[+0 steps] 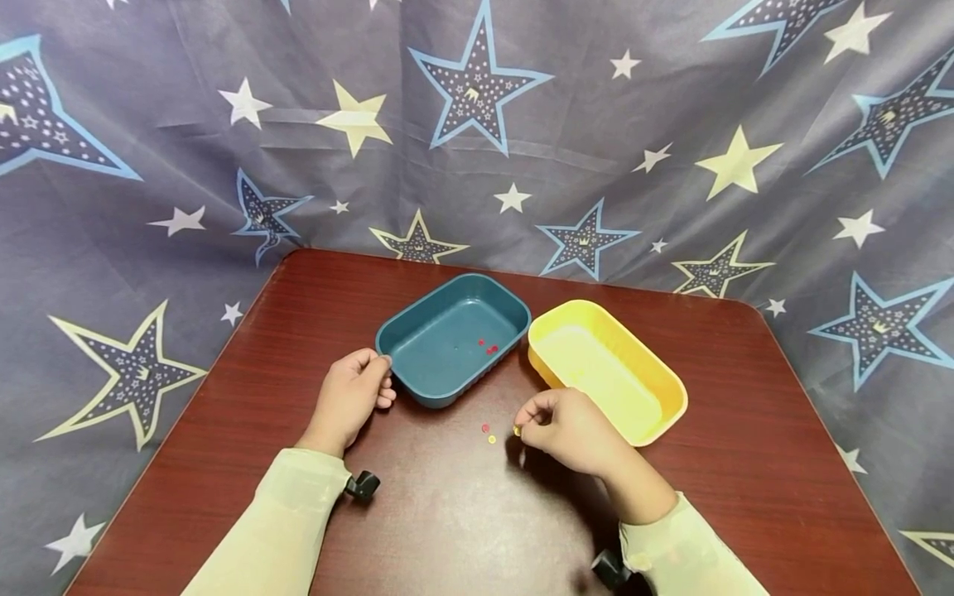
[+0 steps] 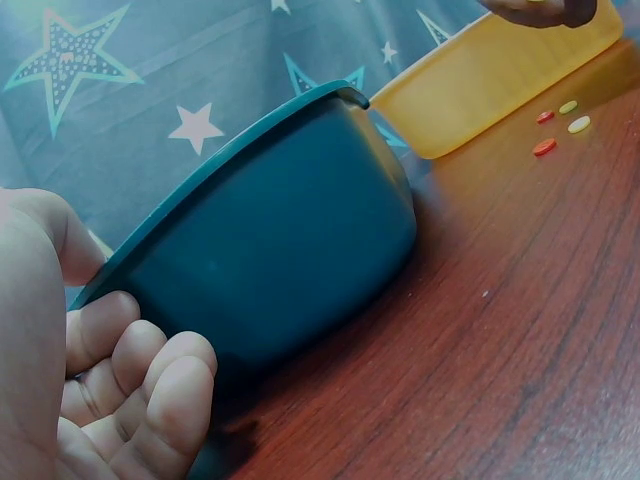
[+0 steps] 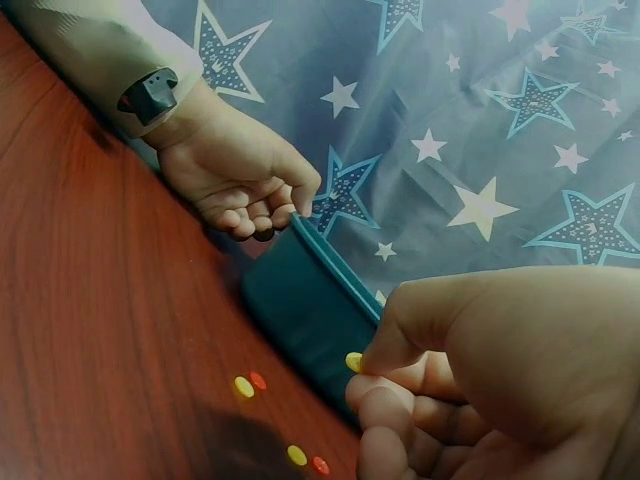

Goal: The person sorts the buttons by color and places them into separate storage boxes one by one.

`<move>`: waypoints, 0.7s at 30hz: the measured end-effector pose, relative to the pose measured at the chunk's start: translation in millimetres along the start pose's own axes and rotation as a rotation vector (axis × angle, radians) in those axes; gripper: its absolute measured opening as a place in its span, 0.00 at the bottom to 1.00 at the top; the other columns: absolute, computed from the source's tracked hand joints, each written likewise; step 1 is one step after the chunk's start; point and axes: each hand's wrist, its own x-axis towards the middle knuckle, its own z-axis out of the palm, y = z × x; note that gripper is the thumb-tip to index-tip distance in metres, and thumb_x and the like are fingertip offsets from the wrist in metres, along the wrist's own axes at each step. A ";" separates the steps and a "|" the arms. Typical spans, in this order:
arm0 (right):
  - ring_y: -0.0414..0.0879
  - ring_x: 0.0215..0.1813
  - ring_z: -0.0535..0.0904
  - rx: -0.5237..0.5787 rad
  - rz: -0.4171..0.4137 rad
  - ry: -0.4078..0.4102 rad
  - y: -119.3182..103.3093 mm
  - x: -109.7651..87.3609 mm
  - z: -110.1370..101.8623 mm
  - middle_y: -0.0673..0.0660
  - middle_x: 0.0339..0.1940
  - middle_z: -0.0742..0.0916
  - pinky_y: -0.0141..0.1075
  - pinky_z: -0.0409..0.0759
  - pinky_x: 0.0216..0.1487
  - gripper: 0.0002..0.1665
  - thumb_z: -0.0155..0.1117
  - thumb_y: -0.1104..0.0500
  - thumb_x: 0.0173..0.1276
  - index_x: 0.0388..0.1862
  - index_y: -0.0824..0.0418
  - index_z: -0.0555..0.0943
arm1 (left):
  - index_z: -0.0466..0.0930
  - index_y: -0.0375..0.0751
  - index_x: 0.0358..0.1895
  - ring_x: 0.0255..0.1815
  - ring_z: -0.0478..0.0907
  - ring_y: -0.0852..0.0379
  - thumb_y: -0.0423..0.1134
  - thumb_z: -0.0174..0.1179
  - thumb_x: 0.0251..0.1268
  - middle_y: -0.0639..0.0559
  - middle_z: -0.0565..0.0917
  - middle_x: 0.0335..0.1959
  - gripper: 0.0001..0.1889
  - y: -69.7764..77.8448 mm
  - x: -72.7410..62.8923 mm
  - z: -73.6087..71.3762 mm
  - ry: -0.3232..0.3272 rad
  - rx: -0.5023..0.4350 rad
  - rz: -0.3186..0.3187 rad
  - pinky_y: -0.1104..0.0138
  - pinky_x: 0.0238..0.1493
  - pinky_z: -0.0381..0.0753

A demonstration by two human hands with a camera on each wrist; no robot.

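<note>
The left hand [image 1: 350,397] pinches a smooth teal tub [image 1: 440,338] near the woodgrain counter's [image 1: 432,513] far edge; the right hand [image 1: 572,430] grips a yellow disc [image 3: 354,362].

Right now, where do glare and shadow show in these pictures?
Head view: pale glare on the table, a dark shadow below the right hand, the yellow bin washed bright inside; left wrist view: the teal bin dim outside; right wrist view: a soft shadow on the table near the lowest yellow disc.

Two tubs [image 1: 432,343], five red pieces [image 3: 321,465] and three yellow pieces [image 3: 297,455] are in view.
</note>
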 end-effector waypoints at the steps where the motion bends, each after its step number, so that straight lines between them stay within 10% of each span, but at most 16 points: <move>1: 0.40 0.34 0.84 -0.001 0.001 0.002 -0.5 -0.1 -1.2 0.45 0.28 0.90 0.29 0.80 0.37 0.05 0.71 0.63 0.66 0.34 0.53 0.91 | 0.78 0.34 0.36 0.25 0.86 0.57 0.45 0.61 0.86 0.47 0.82 0.30 0.19 0.2 0.1 0.0 -0.001 -0.001 0.000 0.66 0.31 0.94; 21: 0.39 0.28 0.78 0.000 0.000 0.041 -4.9 -5.3 -19.7 0.46 0.23 0.83 0.28 0.74 0.30 0.07 0.71 0.64 0.67 0.34 0.55 0.92 | 0.77 0.34 0.35 0.25 0.86 0.56 0.44 0.60 0.86 0.46 0.82 0.30 0.19 -0.2 0.6 0.3 -0.005 -0.006 0.005 0.65 0.31 0.94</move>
